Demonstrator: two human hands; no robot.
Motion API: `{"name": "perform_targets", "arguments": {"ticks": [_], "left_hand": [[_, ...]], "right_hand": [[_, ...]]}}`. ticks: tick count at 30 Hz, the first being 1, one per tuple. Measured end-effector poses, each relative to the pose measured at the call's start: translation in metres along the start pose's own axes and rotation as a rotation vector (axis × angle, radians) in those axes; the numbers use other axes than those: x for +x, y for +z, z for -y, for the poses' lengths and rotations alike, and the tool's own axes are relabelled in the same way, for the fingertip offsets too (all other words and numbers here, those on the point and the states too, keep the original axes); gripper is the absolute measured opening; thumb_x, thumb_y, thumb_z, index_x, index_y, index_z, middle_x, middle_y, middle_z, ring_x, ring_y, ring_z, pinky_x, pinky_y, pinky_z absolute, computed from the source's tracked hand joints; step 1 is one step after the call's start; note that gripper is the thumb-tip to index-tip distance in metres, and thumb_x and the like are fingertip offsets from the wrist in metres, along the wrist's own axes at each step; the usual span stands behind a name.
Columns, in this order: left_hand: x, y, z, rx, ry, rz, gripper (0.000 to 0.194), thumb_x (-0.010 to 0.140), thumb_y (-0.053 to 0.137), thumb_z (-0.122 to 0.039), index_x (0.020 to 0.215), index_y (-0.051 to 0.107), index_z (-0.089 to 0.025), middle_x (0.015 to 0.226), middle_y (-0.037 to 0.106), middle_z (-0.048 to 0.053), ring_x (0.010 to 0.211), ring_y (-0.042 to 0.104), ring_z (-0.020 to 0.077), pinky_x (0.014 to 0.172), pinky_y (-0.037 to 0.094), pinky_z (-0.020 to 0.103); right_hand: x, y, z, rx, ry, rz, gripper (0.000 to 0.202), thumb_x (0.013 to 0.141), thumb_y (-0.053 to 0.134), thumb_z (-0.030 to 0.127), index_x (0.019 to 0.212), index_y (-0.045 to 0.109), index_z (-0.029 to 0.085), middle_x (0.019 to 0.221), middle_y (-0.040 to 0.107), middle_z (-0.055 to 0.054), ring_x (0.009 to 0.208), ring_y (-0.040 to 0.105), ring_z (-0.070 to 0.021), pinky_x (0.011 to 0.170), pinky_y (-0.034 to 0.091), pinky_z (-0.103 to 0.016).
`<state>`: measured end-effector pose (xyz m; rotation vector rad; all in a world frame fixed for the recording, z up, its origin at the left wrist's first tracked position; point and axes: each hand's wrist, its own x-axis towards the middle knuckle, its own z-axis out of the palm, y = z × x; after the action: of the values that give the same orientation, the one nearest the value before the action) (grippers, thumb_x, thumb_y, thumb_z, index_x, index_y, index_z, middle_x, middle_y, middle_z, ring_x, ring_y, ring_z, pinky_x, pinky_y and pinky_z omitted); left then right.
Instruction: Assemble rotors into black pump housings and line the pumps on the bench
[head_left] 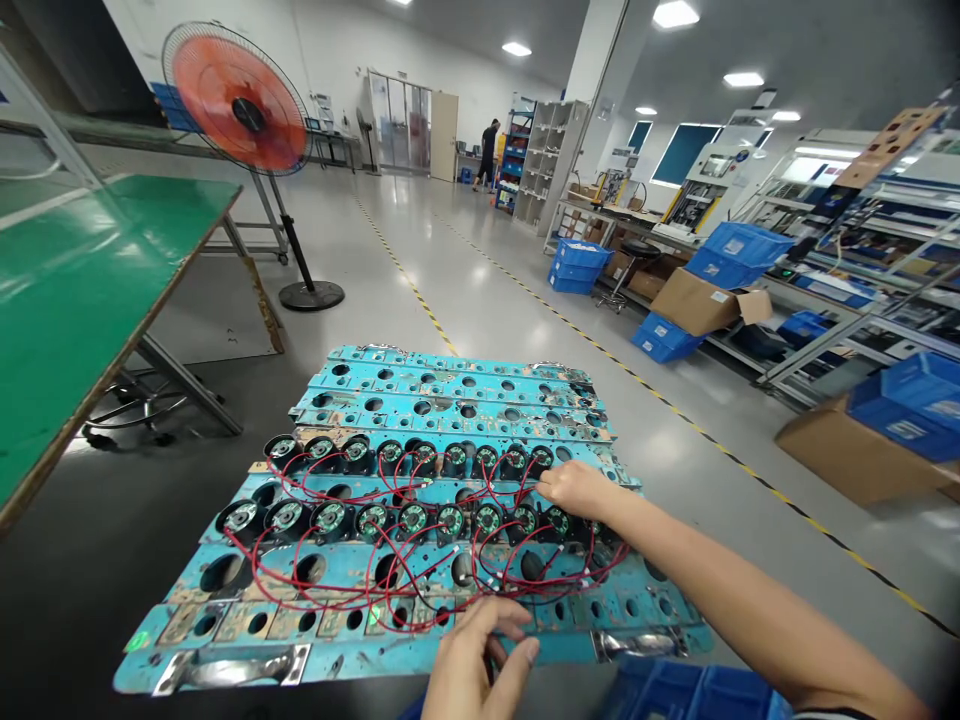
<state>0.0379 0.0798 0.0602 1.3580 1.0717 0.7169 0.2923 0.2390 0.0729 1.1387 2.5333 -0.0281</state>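
A turquoise board [420, 655] pierced with many round holes lies in front of me. Across it run two rows of small round black motors [331, 518] with green circuit boards and red wires [315, 605]. My right hand [577, 488] is at the right end of the rows, its fingers closed and pointing down beside the last visible motor [541, 459] of the far row. What those fingers hold, if anything, is hidden. At the board's near edge, my left hand [480, 660] hovers with thumb and fingers curved and apart, holding nothing visible, close to the loose wire ends.
Metal handles [232, 668] are fixed to the board's near edge. A green table [97, 290] and a standing fan [236, 100] are at left. Blue bins [690, 695] sit below right. Boxes and racks line the right side. A person [487, 155] stands far back.
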Motion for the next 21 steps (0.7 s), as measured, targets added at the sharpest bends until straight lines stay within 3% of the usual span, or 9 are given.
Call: {"name": "perform_targets", "arguments": {"ticks": [1, 3, 6, 9, 12, 17, 21], "left_hand": [[0.004, -0.006, -0.012, 0.211, 0.156, 0.017, 0.026, 0.094, 0.059, -0.041, 0.111, 0.071, -0.025, 0.103, 0.071, 0.009, 0.082, 0.066, 0.0223, 0.076, 0.051, 0.033], [0.022, -0.017, -0.035, 0.621, 0.424, 0.063, 0.035, 0.098, 0.054, -0.033, 0.132, 0.062, -0.030, 0.125, 0.068, 0.009, 0.107, 0.061, 0.0287, 0.094, 0.046, 0.041], [0.065, -0.031, -0.057, 1.059, 0.615, 0.158, 0.047, 0.100, 0.051, -0.039, 0.145, 0.050, -0.026, 0.143, 0.058, 0.009, 0.114, 0.056, 0.0298, 0.094, 0.041, 0.043], [0.107, -0.046, -0.056, 1.230, 0.628, 0.216, 0.045, 0.099, 0.054, -0.041, 0.137, 0.059, -0.019, 0.136, 0.064, 0.012, 0.109, 0.057, 0.0293, 0.088, 0.040, 0.041], [0.131, -0.061, -0.043, 1.279, 0.587, 0.189, 0.037, 0.098, 0.057, -0.038, 0.124, 0.069, -0.015, 0.120, 0.072, 0.014, 0.104, 0.059, 0.0294, 0.084, 0.040, 0.040], [0.136, -0.070, -0.040, 1.348, 0.590, 0.195, 0.025, 0.098, 0.053, -0.020, 0.114, 0.072, -0.018, 0.126, 0.068, 0.012, 0.101, 0.060, 0.0251, 0.082, 0.042, 0.037], [0.137, -0.068, -0.057, 1.401, 0.587, 0.220, 0.023, 0.096, 0.053, -0.012, 0.096, 0.075, -0.019, 0.107, 0.068, 0.009, 0.094, 0.062, 0.0223, 0.075, 0.046, 0.032]], "right_hand": [[0.001, 0.000, -0.001, 0.011, 0.008, 0.018, 0.026, 0.090, 0.049, 0.006, 0.096, 0.073, 0.016, 0.090, 0.073, -0.011, 0.080, 0.068, -0.0194, 0.063, 0.041, -0.024], [0.004, -0.002, -0.002, 0.042, 0.025, 0.046, 0.026, 0.088, 0.052, 0.008, 0.096, 0.075, 0.018, 0.091, 0.075, -0.010, 0.079, 0.069, -0.0196, 0.064, 0.043, -0.024], [0.004, -0.007, -0.004, 0.098, 0.044, 0.071, 0.030, 0.087, 0.055, 0.013, 0.105, 0.077, 0.024, 0.097, 0.077, -0.009, 0.086, 0.071, -0.0207, 0.068, 0.046, -0.024], [0.004, -0.008, -0.006, 0.152, 0.062, 0.085, 0.038, 0.087, 0.053, 0.013, 0.113, 0.076, 0.028, 0.100, 0.078, -0.006, 0.090, 0.072, -0.0212, 0.073, 0.048, -0.024], [0.004, -0.004, -0.009, 0.204, 0.077, 0.089, 0.041, 0.087, 0.051, 0.013, 0.114, 0.076, 0.030, 0.103, 0.078, -0.004, 0.093, 0.073, -0.0212, 0.075, 0.050, -0.024], [0.008, 0.003, -0.014, 0.280, 0.086, 0.109, 0.039, 0.083, 0.055, 0.013, 0.110, 0.078, 0.029, 0.097, 0.079, -0.005, 0.088, 0.073, -0.0214, 0.071, 0.049, -0.023], [0.005, -0.001, -0.014, 0.328, 0.064, 0.120, 0.033, 0.079, 0.061, 0.013, 0.101, 0.081, 0.027, 0.090, 0.079, -0.005, 0.082, 0.073, -0.0207, 0.068, 0.048, -0.023]]}}
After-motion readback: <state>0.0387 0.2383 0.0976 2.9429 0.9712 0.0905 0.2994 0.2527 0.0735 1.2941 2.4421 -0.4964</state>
